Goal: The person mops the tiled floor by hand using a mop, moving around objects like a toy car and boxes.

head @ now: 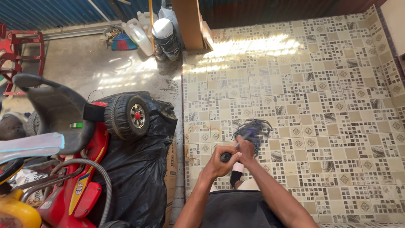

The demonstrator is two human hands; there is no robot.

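Tiles point(320, 105), glossy and patterned in beige and grey, spread wide and bare toward the far and right walls; their left edge meets rough concrete point(84, 63). Both hands close together around a thin handle, the left hand point(219, 162) wrapped over its dark end, the right hand point(246, 147) gripping just above. Its mop point(255, 128), a tangled dark head of stringy strands, lies on the tiles just beyond the hands. At left, a red toy car point(80, 185) and crumpled black bag point(143, 169) crowd the concrete; plastic jugs point(139, 36) stand at the far edge
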